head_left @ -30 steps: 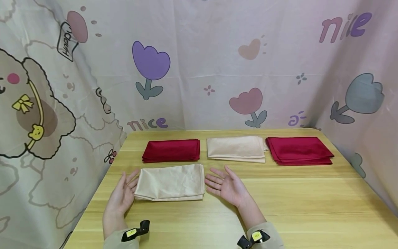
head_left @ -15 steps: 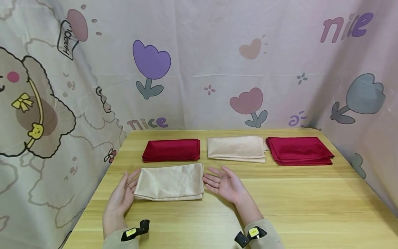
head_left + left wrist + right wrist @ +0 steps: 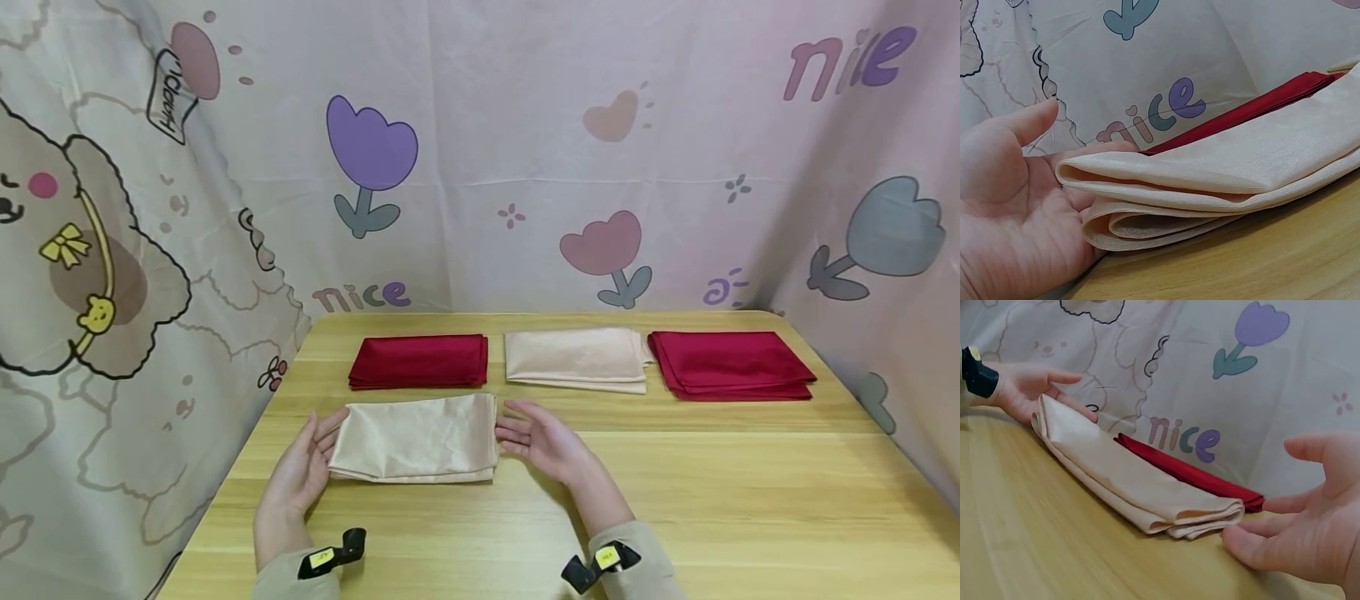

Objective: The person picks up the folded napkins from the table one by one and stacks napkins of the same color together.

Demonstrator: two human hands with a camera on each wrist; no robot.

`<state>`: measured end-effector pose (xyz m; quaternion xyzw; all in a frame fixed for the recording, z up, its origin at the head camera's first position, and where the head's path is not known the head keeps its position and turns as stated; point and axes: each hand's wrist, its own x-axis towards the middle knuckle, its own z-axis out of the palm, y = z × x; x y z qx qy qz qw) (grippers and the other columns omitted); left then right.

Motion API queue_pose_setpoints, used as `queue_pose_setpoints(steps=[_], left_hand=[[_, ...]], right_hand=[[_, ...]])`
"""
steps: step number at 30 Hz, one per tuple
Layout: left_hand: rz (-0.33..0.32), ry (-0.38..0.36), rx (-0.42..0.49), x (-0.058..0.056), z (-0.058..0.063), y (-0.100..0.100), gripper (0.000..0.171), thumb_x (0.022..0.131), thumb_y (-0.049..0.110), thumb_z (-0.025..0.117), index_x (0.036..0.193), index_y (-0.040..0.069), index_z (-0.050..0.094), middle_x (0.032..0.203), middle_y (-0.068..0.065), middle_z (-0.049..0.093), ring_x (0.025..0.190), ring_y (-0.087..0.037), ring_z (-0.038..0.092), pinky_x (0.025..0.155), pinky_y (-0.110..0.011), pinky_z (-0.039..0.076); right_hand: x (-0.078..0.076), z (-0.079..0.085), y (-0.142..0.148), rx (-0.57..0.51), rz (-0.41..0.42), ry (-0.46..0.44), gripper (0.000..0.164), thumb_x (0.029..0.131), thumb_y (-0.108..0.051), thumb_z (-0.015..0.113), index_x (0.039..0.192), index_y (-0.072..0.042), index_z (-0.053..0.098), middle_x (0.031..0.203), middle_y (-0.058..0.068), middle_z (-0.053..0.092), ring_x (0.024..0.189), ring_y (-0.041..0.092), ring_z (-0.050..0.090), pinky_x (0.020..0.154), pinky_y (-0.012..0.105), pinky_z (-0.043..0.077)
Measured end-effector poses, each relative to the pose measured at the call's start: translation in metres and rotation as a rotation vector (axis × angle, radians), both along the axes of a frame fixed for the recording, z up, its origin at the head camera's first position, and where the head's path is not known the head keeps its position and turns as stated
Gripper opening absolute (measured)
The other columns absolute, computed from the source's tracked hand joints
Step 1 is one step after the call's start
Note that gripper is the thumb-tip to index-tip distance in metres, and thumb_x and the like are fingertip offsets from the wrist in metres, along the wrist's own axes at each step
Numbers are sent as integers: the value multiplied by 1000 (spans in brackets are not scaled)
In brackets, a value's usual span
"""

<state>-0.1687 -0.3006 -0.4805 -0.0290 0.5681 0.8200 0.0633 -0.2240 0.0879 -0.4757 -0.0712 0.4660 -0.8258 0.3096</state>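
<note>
A folded cream cloth [image 3: 414,439] lies on the table in front of the person, its layered folds showing at the left end in the left wrist view. The left hand [image 3: 298,475], palm turned inward and fingers extended, touches that end of the cloth [image 3: 1210,175]. At the opposite end, the right hand [image 3: 547,443] stands on edge with fingers loosely straight, fingertips right by the cloth's right side. In the right wrist view the right hand's fingertips [image 3: 1241,540] come close to the folded corner. Neither hand curls round the cloth.
Along the back of the wooden table [image 3: 712,500] lie a dark red folded cloth [image 3: 418,362], a second cream folded cloth [image 3: 576,358] and another red folded cloth [image 3: 731,365]. A patterned curtain [image 3: 480,150] hangs behind and at both sides.
The right hand has moved slightly left toward the cream cloth's right end, its palm turning further inward. The left hand stays at the left end. The whole view has shifted a little.
</note>
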Motion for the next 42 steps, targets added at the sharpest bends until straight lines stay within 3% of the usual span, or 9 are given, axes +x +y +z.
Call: queue_pose_setpoints(steps=[4,9,14,20,24,28,32,36,42], left_hand=[[4,-4,10,0,0,2,76,109,51,30,156,-7,17,125,10,64,120,-4,58,99,-24,47],[10,-9,10,0,1,2,74,109,50,30,155,-6,19,126,9,64,120,-4,57,99,-24,47],[15,-21,-11,0,1,2,74,109,50,31,155,-6,21,133,7,59,122,-4,56,100,-24,46],[1,-9,1,0,1,1,72,109,48,32,155,-7,21,133,5,60,122,-5,57,100,-25,47],[-10,1,3,0,2,2,68,111,45,31,154,-7,22,134,6,61,122,-4,56,100,-24,46],[26,-15,-57,0,3,5,62,111,41,37,152,-6,31,153,-4,46,132,-8,46,103,-21,42],[62,-49,-204,-2,4,9,57,109,35,48,150,-4,40,164,-11,25,146,-18,26,116,-28,26],[117,-28,-439,-6,5,14,56,103,30,63,148,0,49,160,-11,37,149,-23,25,120,-39,19],[162,77,-716,-11,2,25,46,96,26,73,135,3,65,141,-14,59,140,-28,42,114,-43,32]], right_hand=[[1,5,2,141,-38,113,66,109,-26,42,157,10,14,156,39,22,144,51,27,116,52,28],[2,9,-1,-4,-18,0,64,110,-24,38,158,6,10,160,38,9,145,54,18,116,57,23],[4,6,-10,-150,-84,-157,61,109,-21,38,157,6,13,162,33,2,145,58,9,119,57,15],[4,2,-19,-224,-95,-181,64,107,-20,41,160,1,11,162,34,-1,148,52,4,121,52,10],[4,2,-23,-175,-61,-144,61,106,-19,44,160,-1,20,160,33,12,145,41,21,119,45,20],[7,3,-29,85,-27,96,55,105,-19,50,156,-4,36,159,23,29,128,28,42,107,41,33],[13,2,-36,408,-24,403,49,101,-23,60,147,-8,53,154,16,44,131,32,46,111,52,33],[18,-2,-43,588,-55,620,47,98,-21,66,143,-9,58,151,16,48,142,41,35,113,63,24],[22,-7,-52,863,-129,890,48,92,-19,74,138,-11,63,130,15,57,133,47,31,104,70,23]])
